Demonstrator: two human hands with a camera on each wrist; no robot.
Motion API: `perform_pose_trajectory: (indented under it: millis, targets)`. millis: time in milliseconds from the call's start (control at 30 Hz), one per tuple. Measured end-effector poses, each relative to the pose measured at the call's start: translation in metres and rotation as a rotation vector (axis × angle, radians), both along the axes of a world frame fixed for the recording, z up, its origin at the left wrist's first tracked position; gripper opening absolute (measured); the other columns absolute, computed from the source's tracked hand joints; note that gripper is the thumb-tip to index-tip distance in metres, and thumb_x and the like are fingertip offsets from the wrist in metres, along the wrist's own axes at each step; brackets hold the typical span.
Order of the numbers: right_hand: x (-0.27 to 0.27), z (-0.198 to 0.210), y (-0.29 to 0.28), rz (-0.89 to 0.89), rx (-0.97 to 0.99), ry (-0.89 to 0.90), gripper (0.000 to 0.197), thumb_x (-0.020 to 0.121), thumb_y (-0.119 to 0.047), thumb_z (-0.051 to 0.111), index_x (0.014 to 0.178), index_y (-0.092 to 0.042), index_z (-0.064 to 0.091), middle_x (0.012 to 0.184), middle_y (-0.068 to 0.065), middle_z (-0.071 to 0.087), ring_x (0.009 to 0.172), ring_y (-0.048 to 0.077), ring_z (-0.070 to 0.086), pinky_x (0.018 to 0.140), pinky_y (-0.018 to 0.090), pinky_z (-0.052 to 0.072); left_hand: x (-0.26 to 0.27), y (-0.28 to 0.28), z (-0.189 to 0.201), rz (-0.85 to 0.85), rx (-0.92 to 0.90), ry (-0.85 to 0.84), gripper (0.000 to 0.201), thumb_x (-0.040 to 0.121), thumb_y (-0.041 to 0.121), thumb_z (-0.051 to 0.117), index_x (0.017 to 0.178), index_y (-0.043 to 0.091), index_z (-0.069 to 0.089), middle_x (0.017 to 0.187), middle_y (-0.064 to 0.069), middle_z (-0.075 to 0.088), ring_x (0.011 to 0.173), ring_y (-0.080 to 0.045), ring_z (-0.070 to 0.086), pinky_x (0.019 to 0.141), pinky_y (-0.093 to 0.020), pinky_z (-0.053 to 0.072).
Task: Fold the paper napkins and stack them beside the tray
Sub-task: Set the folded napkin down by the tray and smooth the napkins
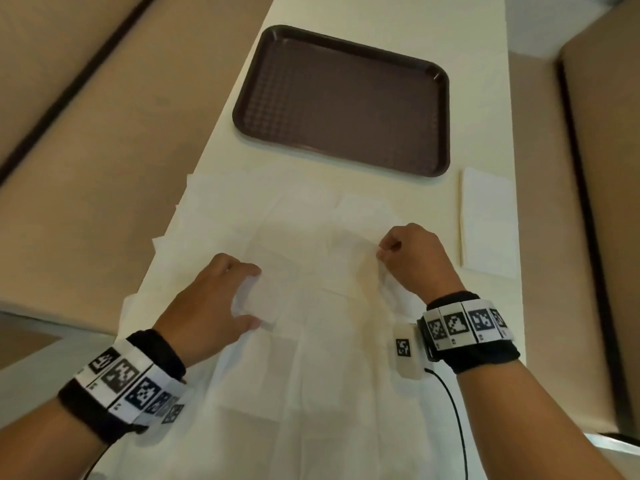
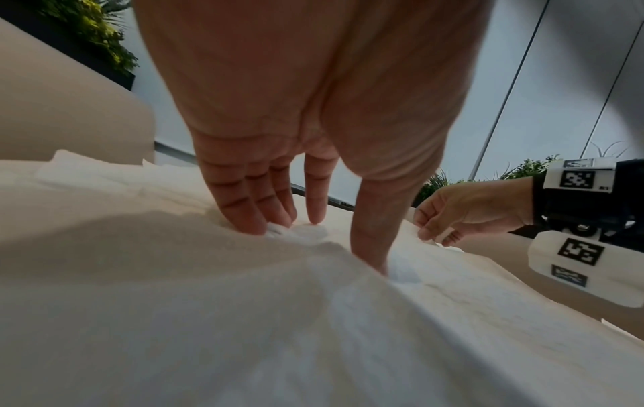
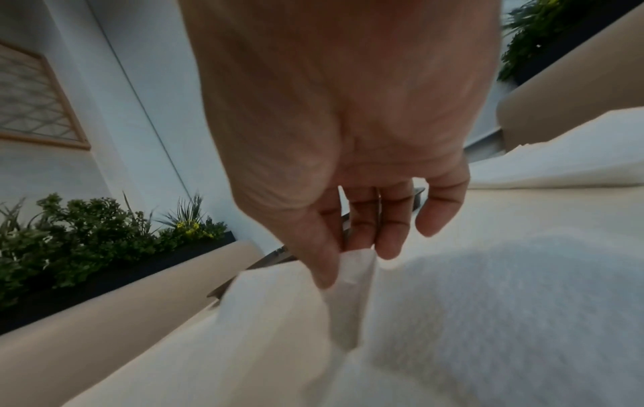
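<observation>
Nearest the person, a spread of loose white paper napkins (image 1: 311, 358) is covering the near end of the long cream table (image 1: 485, 98), some sheets hanging past its left edge. The left hand (image 1: 211, 306) is lying on this spread with fingers (image 2: 244, 209) and thumb reaching down and gathering a ridge of 1 sheet between them, so it is pinching the paper. Just to its right, the right hand (image 1: 412, 254) is gripping a raised napkin corner between thumb (image 3: 313, 261) and fingertips, its other fingers curled. Farther right, near the table's edge, a small stack of folded white napkins (image 1: 488, 223) is sitting just beside the near right corner of the dark brown rectangular plastic tray (image 1: 346, 98), which is lying farthest away.
</observation>
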State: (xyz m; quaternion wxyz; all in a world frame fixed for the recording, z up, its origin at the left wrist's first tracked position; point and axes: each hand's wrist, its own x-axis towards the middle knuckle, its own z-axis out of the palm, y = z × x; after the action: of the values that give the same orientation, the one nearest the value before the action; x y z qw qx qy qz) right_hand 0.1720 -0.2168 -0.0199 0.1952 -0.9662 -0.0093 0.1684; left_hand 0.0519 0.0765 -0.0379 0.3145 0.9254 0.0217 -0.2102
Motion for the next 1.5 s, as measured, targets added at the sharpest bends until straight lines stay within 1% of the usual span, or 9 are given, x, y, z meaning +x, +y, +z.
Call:
perform_pose_trajectory:
  millis: [167,300,467,667,833,1067,1200,1300,1500]
  targets:
    - [-0.006,0.037,-0.016,0.040,0.172,-0.118,0.010,0.092,-0.023,0.069,0.084,-0.026,0.065,0.106,-0.010,0.064,0.100,0.008,0.058,0.091,0.022,0.045,0.006,0.002,0.009,0.003,-0.012,0.008,0.071,0.078,0.047,0.079,0.139,0.038,0.044,0.126,0.021,0.036,0.106,-0.005,0.052,0.085,-0.024,0.048]
    - [-0.007,0.075,-0.034,0.085,0.285,-0.177,0.014,0.091,-0.020,0.072,0.082,-0.031,0.070,0.086,-0.020,0.071,0.089,-0.005,0.064,0.081,0.004,0.043,0.030,-0.007,0.035,-0.025,-0.063,-0.058,0.068,0.077,0.056,0.076,0.136,0.046,0.044,0.133,0.026,0.037,0.115,0.000,0.048,0.094,-0.027,0.046]
    - [-0.007,0.101,-0.048,0.061,0.486,-0.231,0.020,0.088,-0.017,0.076,0.077,-0.032,0.069,0.081,-0.013,0.073,0.084,0.003,0.069,0.085,0.020,0.053,0.061,-0.051,0.071,-0.097,-0.367,0.016,0.084,0.064,0.068,0.080,0.137,0.051,0.044,0.140,0.031,0.046,0.131,0.006,0.043,0.107,-0.030,0.041]
    - [-0.002,0.118,-0.060,-0.049,0.671,-0.264,0.006,0.096,-0.023,0.066,0.092,-0.024,0.062,0.068,-0.011,0.070,0.066,0.011,0.066,0.069,0.041,0.054,0.089,-0.095,0.100,0.075,-0.699,0.132,0.031,0.081,0.018,0.082,0.110,0.012,0.074,0.107,-0.003,0.077,0.100,-0.021,0.073,0.097,-0.050,0.054]
    - [-0.011,0.118,-0.079,-0.099,0.864,-0.025,0.033,0.087,-0.013,0.077,0.116,-0.019,0.064,0.097,0.006,0.079,0.090,0.028,0.075,0.090,0.059,0.056,0.105,-0.091,0.112,0.132,-0.815,0.239,0.037,0.079,0.023,0.077,0.112,0.006,0.072,0.111,-0.011,0.074,0.105,-0.031,0.070,0.093,-0.046,0.056]
    - [-0.017,0.126,-0.085,-0.063,1.230,0.034,0.072,0.077,-0.005,0.074,0.139,-0.036,0.053,0.107,0.009,0.076,0.104,0.027,0.071,0.086,0.038,0.058,0.111,-0.086,0.102,0.145,-0.992,0.498,0.022,0.085,0.010,0.071,0.106,0.006,0.075,0.119,-0.024,0.069,0.103,-0.037,0.070,0.081,-0.041,0.061]
    - [-0.018,0.124,-0.088,-0.003,1.218,0.019,0.051,0.076,-0.007,0.075,0.121,-0.030,0.073,0.117,0.005,0.074,0.114,0.026,0.067,0.098,0.041,0.055,0.111,-0.078,0.100,0.093,-1.016,0.516,0.026,0.081,0.012,0.064,0.103,0.009,0.077,0.118,-0.025,0.068,0.100,-0.036,0.070,0.079,-0.040,0.061]
    - [-0.020,0.125,-0.089,-0.018,1.265,0.028,0.037,0.076,-0.005,0.073,0.107,-0.023,0.079,0.113,0.007,0.075,0.108,0.023,0.069,0.094,0.035,0.056,0.113,-0.072,0.099,-0.013,-1.020,0.556,0.038,0.081,0.012,0.071,0.119,0.007,0.070,0.128,-0.027,0.063,0.110,-0.041,0.066,0.089,-0.044,0.058]
    - [-0.021,0.123,-0.088,-0.014,1.244,0.057,0.032,0.078,-0.006,0.072,0.106,-0.019,0.079,0.113,0.011,0.075,0.107,0.027,0.069,0.098,0.042,0.054,0.119,-0.090,0.114,-0.134,-1.055,0.423,0.055,0.089,0.007,0.064,0.141,0.018,0.051,0.138,-0.017,0.059,0.123,-0.039,0.059,0.094,-0.045,0.055]
